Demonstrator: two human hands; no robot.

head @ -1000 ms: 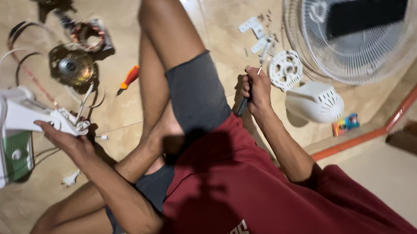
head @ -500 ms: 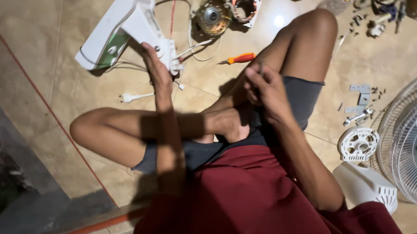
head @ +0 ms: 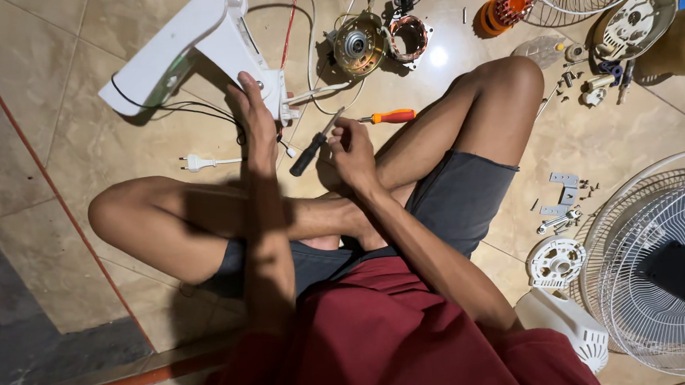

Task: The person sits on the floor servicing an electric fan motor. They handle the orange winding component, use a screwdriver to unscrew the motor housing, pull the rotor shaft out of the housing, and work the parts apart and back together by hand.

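Fingers of right hand (head: 349,148) wrapped around black-handled screwdriver (head: 313,148), tip angled toward white fan stand (head: 211,41). Left hand (head: 257,126) rests flat-fingered against stand's lower end, apparently steadying it. Orange screwdriver (head: 389,117) lies just right of stand.

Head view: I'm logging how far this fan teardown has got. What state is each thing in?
White fan housing: on the floor, steadied by the left hand.
Black-handled screwdriver: held in the right hand.
Orange-handled screwdriver: lying loose on the tiles.
Motor: out of the housing, wires attached.
Plug: unplugged.
Fan guard: detached, lying flat.
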